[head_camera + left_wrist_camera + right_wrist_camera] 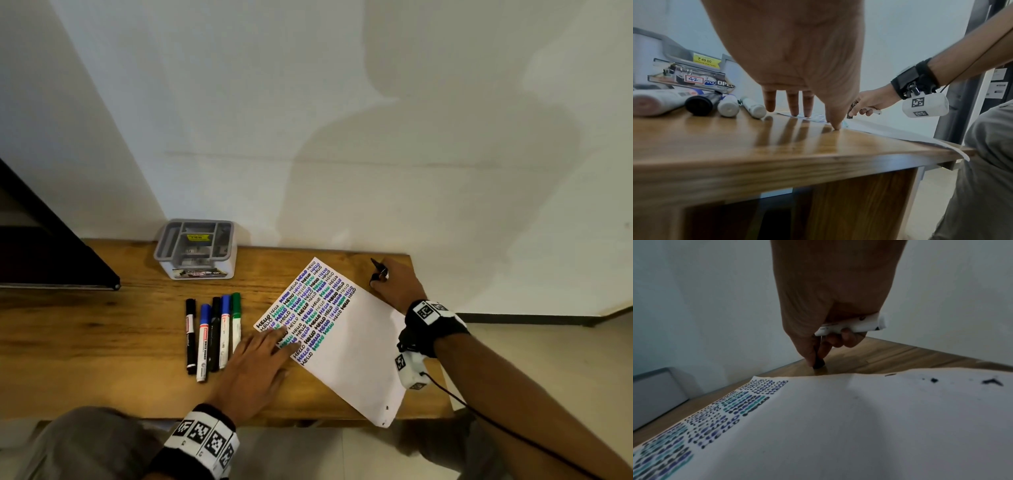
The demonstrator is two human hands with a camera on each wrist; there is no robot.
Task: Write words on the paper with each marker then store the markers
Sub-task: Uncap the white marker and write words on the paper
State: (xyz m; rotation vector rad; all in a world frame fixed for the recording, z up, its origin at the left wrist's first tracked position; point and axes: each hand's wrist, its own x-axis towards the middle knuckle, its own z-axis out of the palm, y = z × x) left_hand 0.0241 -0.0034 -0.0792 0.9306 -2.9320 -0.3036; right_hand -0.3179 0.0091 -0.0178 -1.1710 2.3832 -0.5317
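Note:
A white paper (356, 346) with rows of "HELLO" in black, blue and green lies slanted on the wooden table (102, 329). My left hand (263, 359) lies flat with straight fingers, whose tips (794, 112) press the paper's left corner. My right hand (394, 284) is past the paper's far edge and grips a white-barrelled marker (859, 325) in its curled fingers. Its thumb and forefinger pinch a black cap (819, 363) that touches the table. Several capped markers (214, 334), black, blue and green, lie side by side left of the paper.
A grey and white desk organiser (195, 250) with several compartments stands at the back against the wall, behind the row of markers. A dark shelf edge (58, 284) juts in at the left. The paper's near corner (387, 419) overhangs the table's front edge.

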